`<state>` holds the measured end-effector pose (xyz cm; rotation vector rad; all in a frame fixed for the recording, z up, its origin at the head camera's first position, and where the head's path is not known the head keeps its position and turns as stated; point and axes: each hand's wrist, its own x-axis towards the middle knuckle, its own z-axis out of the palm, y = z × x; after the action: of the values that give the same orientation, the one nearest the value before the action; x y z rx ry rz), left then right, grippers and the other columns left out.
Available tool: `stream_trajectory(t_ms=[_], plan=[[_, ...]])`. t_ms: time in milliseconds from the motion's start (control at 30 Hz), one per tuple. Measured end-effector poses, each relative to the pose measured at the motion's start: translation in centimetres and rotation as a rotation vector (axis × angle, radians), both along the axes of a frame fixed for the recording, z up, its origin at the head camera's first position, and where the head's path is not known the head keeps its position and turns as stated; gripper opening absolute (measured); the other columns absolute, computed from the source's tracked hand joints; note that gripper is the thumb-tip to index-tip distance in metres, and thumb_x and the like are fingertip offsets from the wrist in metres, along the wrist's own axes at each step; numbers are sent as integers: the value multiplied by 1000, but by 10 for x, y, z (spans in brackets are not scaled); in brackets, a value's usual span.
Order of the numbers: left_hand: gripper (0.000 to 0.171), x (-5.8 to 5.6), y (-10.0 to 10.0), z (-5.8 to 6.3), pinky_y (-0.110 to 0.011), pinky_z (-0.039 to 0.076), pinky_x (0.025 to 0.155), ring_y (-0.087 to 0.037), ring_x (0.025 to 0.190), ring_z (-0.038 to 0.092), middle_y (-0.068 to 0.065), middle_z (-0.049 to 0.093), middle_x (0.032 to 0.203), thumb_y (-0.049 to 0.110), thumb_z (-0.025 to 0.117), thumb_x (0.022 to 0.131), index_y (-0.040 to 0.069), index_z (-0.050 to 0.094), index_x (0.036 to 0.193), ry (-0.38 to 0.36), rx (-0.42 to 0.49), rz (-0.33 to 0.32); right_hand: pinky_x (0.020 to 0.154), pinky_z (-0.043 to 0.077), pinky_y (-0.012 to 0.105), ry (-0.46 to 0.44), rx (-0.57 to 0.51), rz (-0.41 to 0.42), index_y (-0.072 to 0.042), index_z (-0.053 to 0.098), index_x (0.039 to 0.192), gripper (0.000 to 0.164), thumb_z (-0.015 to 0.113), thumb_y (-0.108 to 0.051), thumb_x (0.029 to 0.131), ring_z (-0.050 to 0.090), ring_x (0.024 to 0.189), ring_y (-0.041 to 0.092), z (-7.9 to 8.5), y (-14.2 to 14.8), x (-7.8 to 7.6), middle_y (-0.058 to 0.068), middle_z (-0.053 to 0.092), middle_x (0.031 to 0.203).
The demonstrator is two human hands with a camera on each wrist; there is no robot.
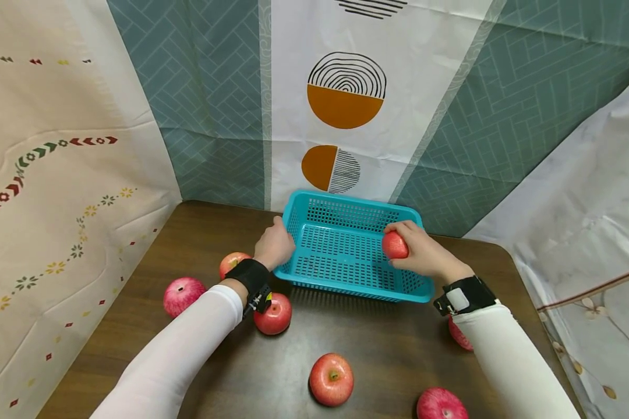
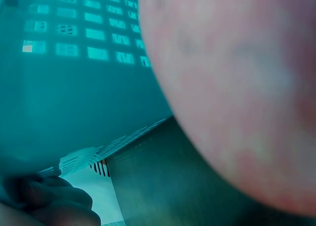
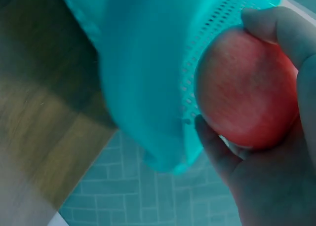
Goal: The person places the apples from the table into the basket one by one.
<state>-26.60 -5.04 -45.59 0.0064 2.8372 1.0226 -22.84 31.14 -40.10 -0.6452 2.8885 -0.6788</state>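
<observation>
A turquoise plastic basket (image 1: pixel 346 288) with perforated sides and floor stands near the back of the brown table. At its left end, my left hand (image 1: pixel 275 244) grips the rim; the left wrist view shows curled fingers (image 2: pixel 59 201) by the basket wall. Over the basket's right end, my right hand (image 1: pixel 424 253) holds a red apple (image 1: pixel 395 245), thumb and fingers around its sides. A large blurred apple (image 2: pixel 237 88) fills the right of the left wrist view, beside the basket.
Around my left forearm lie a yellowish-red apple (image 1: pixel 233 263), a pink-red apple (image 1: pixel 183 295) and a red apple (image 1: pixel 274 315). Another apple (image 1: pixel 331 379) sits front centre, a darker one (image 1: pixel 442 404) front right. My right sleeve partly hides one more (image 1: pixel 459 333). Curtains (image 1: pixel 220 116) hang behind.
</observation>
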Motion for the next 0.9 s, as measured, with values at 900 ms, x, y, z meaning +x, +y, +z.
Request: stream_trajectory(t_ms=[900], plan=[[43,1,-1,1,-46,54,64,-34,77,68,-23,66,103,18,48,112,-4,35,146,0,3,25,82,57,52,-225,388,2,-6,53,149,65,79,-21,91,55,117,44,35,-33,-51,25,56,136]])
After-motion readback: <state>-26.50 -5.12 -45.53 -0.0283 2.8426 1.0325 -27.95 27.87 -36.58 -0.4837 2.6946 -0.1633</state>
